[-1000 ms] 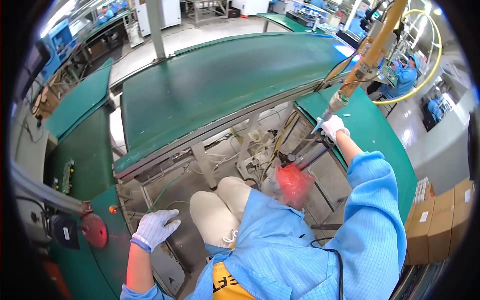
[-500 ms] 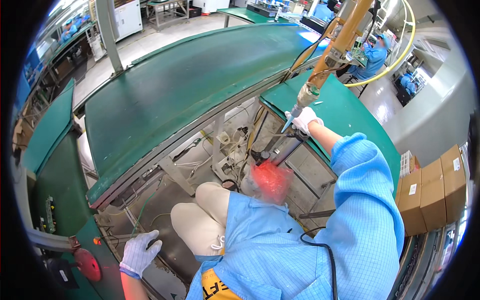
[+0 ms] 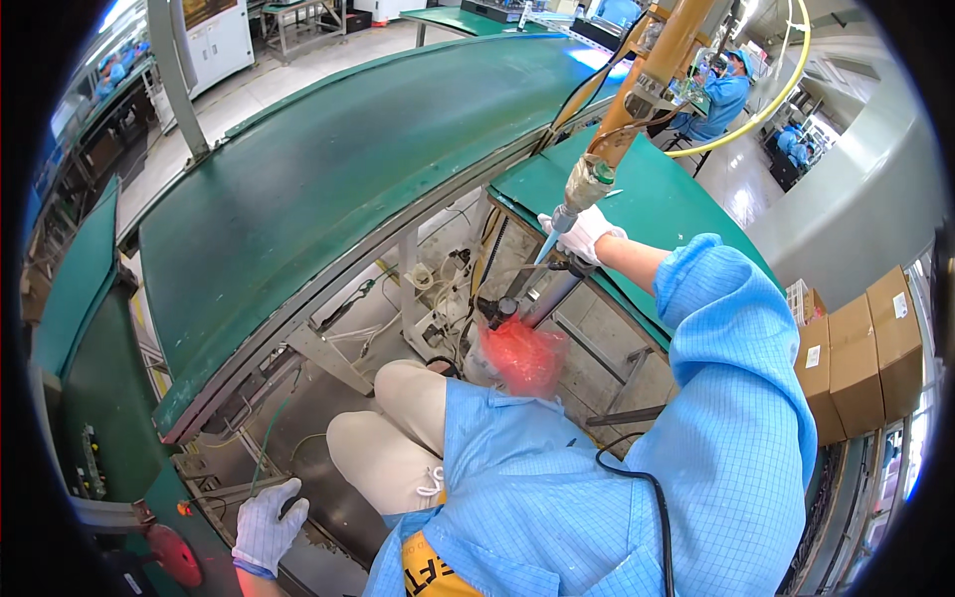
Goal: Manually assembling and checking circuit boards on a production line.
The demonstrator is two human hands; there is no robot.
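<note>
My right hand (image 3: 593, 235), in a white glove, reaches to the corner of the green side table (image 3: 676, 214). Its fingers curl down by the black upper end of a slanting grey tube (image 3: 553, 297), and their grip is partly hidden. In front of those fingers hangs a blue tapered nozzle (image 3: 548, 245) on a tan dispensing barrel (image 3: 637, 104). A red translucent plastic bag (image 3: 524, 356) sits at the tube's lower end. My left hand (image 3: 267, 527), also gloved, hovers at lower left, thumb apart from the fingers, holding nothing.
A long green conveyor belt (image 3: 378, 149) runs across ahead of me. Cables and hoses (image 3: 428, 289) lie tangled beneath it. Cardboard boxes (image 3: 856, 363) stand at right. A red round disc (image 3: 174, 555) is near my left hand. A seated co-worker in blue (image 3: 718, 104) is at far right.
The whole view has shifted, so the scene sits further left. My right hand stays at the table corner beside the nozzle. My left hand keeps much the same open pose.
</note>
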